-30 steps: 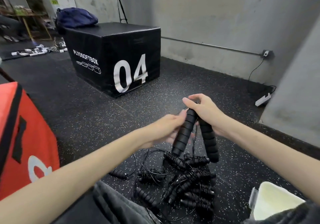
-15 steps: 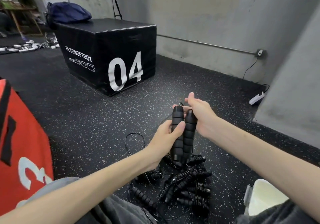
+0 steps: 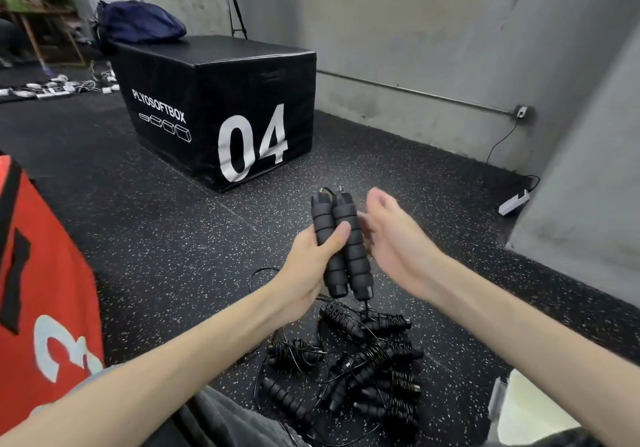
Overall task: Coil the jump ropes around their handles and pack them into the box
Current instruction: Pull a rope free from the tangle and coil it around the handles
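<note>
- Black speckled rubber floor (image 3: 145, 238) runs under everything, out to a grey wall at the far side.
- A black plyo box marked 04 (image 3: 221, 107) stands at the far middle; a red plyo box (image 3: 41, 290) fills the near left edge.
- A white box (image 3: 526, 412), presumably the one to pack, shows only as a corner at the near right edge.
- A pile of jump ropes (image 3: 360, 363) lies on the floor near the person's knees; most have cord coiled round their handles, though loose black cord (image 3: 263, 273) loops out on its left side.
- The left hand (image 3: 308, 270) grips a pair of foam handles (image 3: 341, 245) held upright side by side above the pile, thumb pressed across their front.
- The right hand (image 3: 398, 238) sits just right of the handles with fingers loose and spread, holding nothing that shows; whether it touches the cord cannot be told.
- A thin cord hangs from the handles' lower ends toward the pile.
- The step in hand looks like starting the wrap: keep the two handles squeezed parallel, take the cord near its root with the right hand, and lay turns snug and side by side under light tension, so nothing snags on the pile beneath.
</note>
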